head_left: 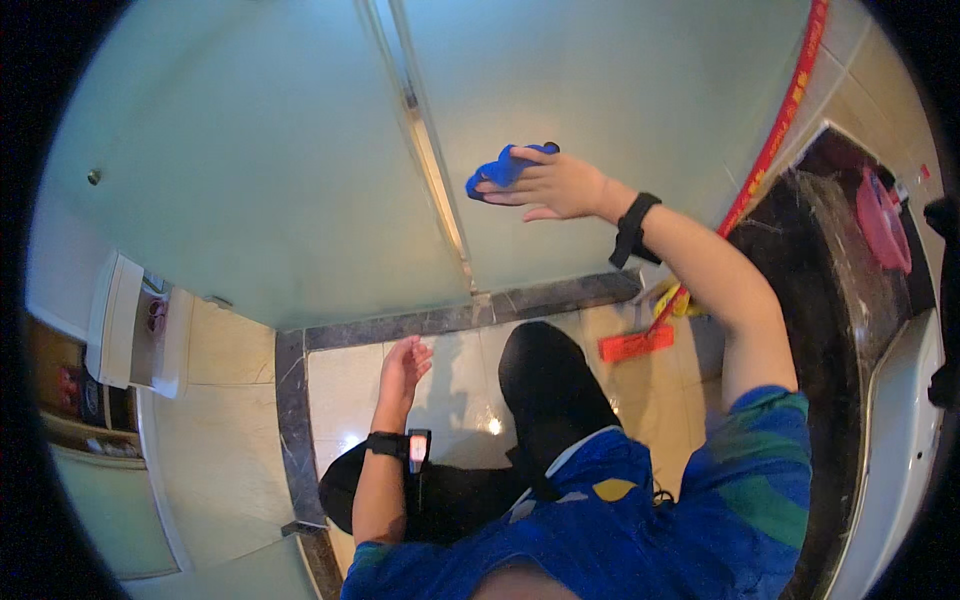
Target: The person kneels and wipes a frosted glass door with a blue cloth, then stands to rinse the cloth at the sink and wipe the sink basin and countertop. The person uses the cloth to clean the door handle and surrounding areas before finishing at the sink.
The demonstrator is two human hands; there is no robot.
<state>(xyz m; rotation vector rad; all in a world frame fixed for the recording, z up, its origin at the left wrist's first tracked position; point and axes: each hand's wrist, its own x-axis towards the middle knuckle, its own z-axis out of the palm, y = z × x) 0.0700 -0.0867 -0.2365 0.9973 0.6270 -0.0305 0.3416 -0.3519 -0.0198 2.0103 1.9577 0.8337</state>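
— Where is the cloth relative to your grip?

— The blue cloth (503, 168) is already under your right hand (556, 185), pressed flat against the frosted glass door (620, 110). Your fingers lie spread over it, palm to the pane, so the grip is closed down on the cloth rather than pinching it. The bunched part sticks out past your fingertips, toward the metal door frame (432, 165) that runs down the middle between the two panes.

— And its long axis?

— It runs roughly across the pane, from your palm out toward that frame. Your forearm comes in from the lower right, so the cloth sits at the far end of your reach, up and to the left of your elbow.

— What about the other hand?

— Your left hand (403, 368) hangs low, well apart from the cloth, fingers loosely open and holding nothing, above the tiled floor (240, 440). It's near the dark stone threshold (420, 320) under the doors. The right is plainly the nearer one.

— Anything beside you?

— A red-handled mop (700, 270) leans at your right, its head on the floor by the dark tabletop (820, 260).
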